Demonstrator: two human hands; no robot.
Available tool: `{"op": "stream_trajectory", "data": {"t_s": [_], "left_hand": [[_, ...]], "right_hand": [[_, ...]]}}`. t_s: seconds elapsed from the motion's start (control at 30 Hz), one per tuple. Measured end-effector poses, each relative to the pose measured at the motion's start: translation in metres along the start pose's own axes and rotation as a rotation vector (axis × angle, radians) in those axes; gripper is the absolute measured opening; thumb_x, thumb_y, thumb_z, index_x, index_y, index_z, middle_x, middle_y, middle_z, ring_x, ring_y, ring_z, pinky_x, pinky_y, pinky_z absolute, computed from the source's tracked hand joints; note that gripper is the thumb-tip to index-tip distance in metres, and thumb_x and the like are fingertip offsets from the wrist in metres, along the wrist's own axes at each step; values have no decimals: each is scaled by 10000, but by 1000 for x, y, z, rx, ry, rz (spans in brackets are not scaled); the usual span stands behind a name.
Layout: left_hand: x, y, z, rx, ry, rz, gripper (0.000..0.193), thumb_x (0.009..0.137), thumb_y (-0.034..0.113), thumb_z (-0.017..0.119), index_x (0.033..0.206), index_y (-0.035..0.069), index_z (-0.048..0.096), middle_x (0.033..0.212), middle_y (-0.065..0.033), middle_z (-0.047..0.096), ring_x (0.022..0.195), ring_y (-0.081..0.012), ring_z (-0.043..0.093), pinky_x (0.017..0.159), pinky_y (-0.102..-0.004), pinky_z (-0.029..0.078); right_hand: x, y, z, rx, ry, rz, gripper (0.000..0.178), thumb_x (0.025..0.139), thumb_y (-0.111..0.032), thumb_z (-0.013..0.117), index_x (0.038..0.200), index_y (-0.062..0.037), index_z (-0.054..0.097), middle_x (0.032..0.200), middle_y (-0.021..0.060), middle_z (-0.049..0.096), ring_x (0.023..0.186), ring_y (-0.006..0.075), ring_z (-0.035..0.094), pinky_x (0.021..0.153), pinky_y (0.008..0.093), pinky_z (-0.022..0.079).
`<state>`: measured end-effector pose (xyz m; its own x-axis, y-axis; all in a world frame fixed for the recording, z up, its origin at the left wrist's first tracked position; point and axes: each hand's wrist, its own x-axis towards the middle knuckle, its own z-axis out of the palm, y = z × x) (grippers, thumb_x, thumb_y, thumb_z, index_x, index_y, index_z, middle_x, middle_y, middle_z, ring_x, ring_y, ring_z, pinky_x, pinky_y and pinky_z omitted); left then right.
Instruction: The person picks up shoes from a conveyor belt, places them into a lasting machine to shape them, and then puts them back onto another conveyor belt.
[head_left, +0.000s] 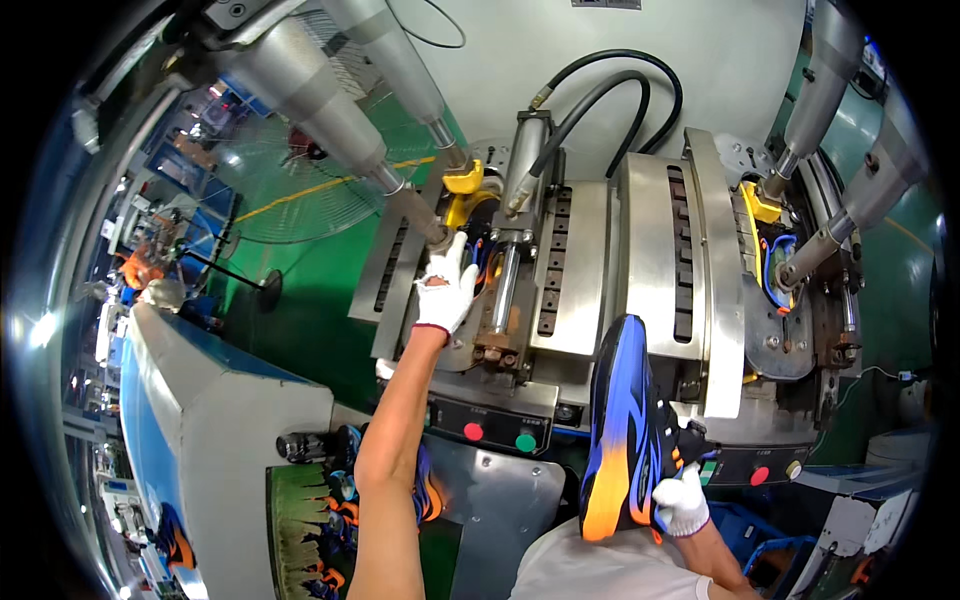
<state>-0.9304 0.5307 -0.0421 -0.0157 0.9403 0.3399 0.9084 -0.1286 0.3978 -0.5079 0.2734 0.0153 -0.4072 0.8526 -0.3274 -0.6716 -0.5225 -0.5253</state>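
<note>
My right hand (683,502), in a white glove, grips a sneaker (625,430) near its heel. This sneaker has a blue-to-orange sole side and black upper, and it stands toe-up in front of the machine. My left hand (447,290), also gloved, reaches up to the left station with fingers stretched and nothing seen in it. Its fingertips are at the lower end of a metal press rod (432,232). Beside them a blue, black and orange sneaker (482,250) sits partly hidden under a yellow pad (463,182). Another sneaker (777,270) is clamped in the right station.
Green and red buttons (473,431) line the machine's front panel. Several sneakers (335,530) lie on a rack at lower left, partly behind my left forearm. Black hoses (640,80) arch over the middle. A large wire fan (300,160) stands at left, and a blue crate (745,530) at lower right.
</note>
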Motion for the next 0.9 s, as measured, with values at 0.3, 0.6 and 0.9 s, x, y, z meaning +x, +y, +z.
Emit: {"op": "stream_trajectory", "data": {"t_s": [0.3, 0.6, 0.9], "left_hand": [[96, -18, 8, 284, -218, -253, 629, 865, 399, 728, 1387, 128, 503, 1284, -229, 592, 1158, -422, 630, 990, -542, 488], [-100, 50, -163, -75, 323, -235, 548, 799, 217, 831, 1276, 43, 623, 1209, -177, 655, 1118, -338, 665, 974, -409, 529], [-443, 84, -158, -101, 298, -758, 549, 712, 134, 866, 1186, 57, 599, 1131, -161, 625, 1042, -360, 640, 948, -465, 504]], "right_hand": [[-7, -7, 17, -162, 267, 53, 691, 767, 89, 640, 1439, 60, 481, 1159, 173, 705, 919, 253, 731, 807, 380, 621], [76, 11, 52, -181, 107, 30, 587, 861, 88, 626, 1413, -42, 473, 1101, 164, 686, 912, 238, 713, 757, 401, 633], [392, 71, 187, -481, 44, -86, 342, 767, 81, 751, 874, -150, 523, 747, 37, 589, 640, 177, 602, 498, 339, 483]]}}
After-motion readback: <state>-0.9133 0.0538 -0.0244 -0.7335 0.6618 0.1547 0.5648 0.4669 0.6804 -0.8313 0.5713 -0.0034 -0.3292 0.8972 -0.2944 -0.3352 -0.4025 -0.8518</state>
